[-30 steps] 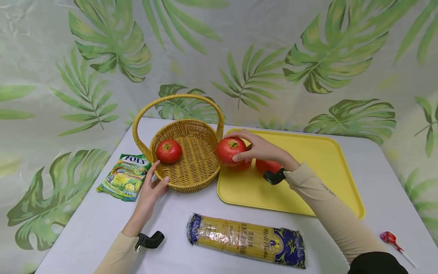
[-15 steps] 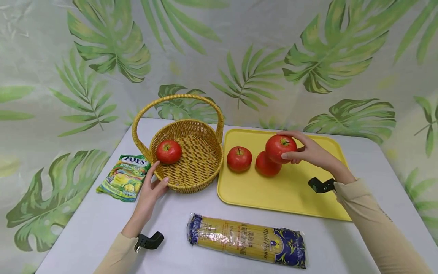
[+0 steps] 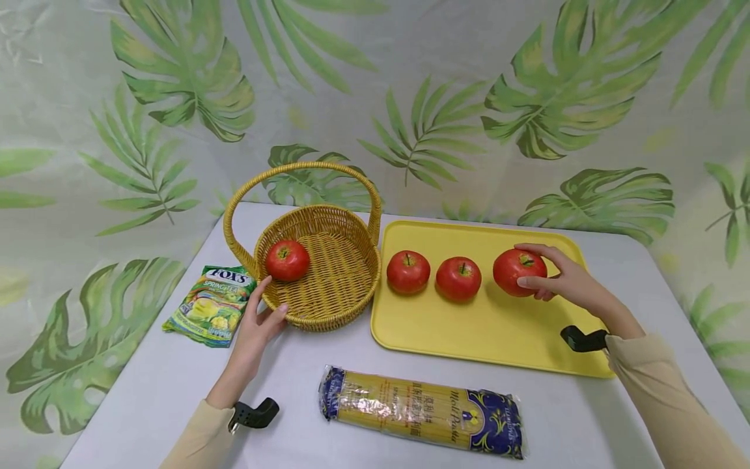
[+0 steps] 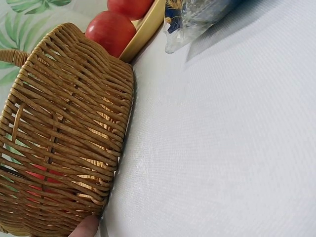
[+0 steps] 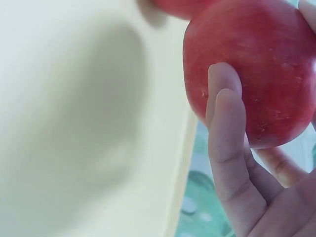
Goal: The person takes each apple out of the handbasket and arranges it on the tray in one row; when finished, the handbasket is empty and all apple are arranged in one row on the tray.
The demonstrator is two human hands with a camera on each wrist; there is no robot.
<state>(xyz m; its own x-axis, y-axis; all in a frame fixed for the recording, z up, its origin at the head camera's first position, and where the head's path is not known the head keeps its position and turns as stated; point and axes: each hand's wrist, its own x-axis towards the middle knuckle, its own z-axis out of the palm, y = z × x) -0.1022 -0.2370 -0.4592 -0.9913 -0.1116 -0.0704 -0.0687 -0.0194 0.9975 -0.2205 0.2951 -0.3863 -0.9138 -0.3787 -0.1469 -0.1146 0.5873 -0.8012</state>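
Observation:
My right hand (image 3: 565, 280) grips a red apple (image 3: 518, 272) between thumb and fingers, above the right part of the yellow tray (image 3: 445, 332). In the right wrist view the held apple (image 5: 256, 69) casts a shadow on the tray, with a gap between them. Two more apples sit on the tray, a left apple (image 3: 408, 271) and a middle apple (image 3: 458, 279). My left hand (image 3: 258, 332) touches the front left side of the wicker basket (image 3: 328, 319), fingers extended along its wall. One apple (image 3: 287, 260) lies in the basket's left side. A left fingertip (image 4: 86, 227) shows low on the basket wall.
A green candy bag (image 3: 213, 305) lies left of the basket. In front of the tray is a spaghetti pack (image 3: 422, 412). The basket's tall handle (image 3: 305, 165) arches upward. A leaf-patterned cloth (image 3: 410, 117) hangs behind the white table (image 3: 328, 443).
My right hand has carried its apple rightward from beside the basket, past the two tray apples, and lower over the tray's right part. The left hand stays at the basket.

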